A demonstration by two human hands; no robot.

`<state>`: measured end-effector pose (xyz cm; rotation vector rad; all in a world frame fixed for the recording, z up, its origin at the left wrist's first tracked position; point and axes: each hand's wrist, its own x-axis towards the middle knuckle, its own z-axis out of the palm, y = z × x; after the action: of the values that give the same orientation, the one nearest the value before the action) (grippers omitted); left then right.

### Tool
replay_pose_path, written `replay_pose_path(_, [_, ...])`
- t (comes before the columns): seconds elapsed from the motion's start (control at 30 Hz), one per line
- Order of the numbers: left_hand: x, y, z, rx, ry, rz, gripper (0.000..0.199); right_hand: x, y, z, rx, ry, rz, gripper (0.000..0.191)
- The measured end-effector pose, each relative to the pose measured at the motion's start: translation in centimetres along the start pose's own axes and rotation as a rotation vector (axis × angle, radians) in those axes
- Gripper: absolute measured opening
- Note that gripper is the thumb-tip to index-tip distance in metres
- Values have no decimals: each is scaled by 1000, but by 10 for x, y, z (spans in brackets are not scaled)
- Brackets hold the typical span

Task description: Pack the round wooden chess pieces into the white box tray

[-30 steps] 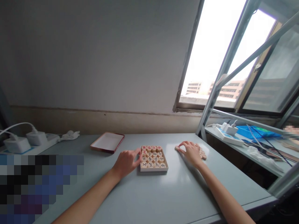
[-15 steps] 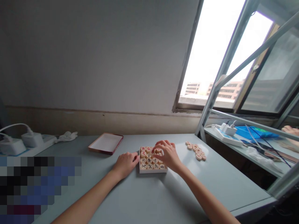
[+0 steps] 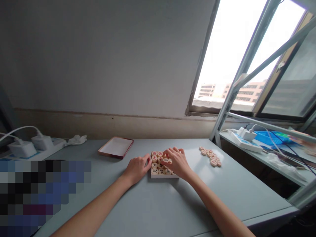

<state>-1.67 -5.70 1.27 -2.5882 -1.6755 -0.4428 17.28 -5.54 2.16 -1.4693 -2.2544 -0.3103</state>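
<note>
A white open box (image 3: 164, 176) holds rows of round wooden pieces (image 3: 155, 165) with red or black characters. At its left side rests my left hand (image 3: 137, 167), thumb against the box wall and fingers curled. My right hand (image 3: 177, 161) reaches over the box from the right, thumb and fingers bent down around a round piece (image 3: 166, 160) among the others. It covers the right part of the box. More round pieces (image 3: 209, 154) lie loose on the grey table, to the right of my right hand.
A shallow red-edged lid (image 3: 116, 147) lies at the back left of the grey table (image 3: 148, 207). Power strips with white plugs (image 3: 42, 142) stand far left. Metal frame bars (image 3: 228, 98) rise at the right, beside a lower shelf with a blue tray (image 3: 269, 137).
The camera view has shifted slightly, so the table things appear a little further right and higher. My right hand's thumb and fingers have come lower and closer together over the pieces.
</note>
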Motion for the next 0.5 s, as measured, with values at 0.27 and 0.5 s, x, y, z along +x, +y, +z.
replay_pose_path(0.27, [0, 1, 0, -46, -18, -3, 24, -18, 78, -17, -337, 15, 426, 20])
replay_pose_path(0.5, [0, 1, 0, -48, -4, 1, 24, -34, 106, -14, -455, -196, 629, 27])
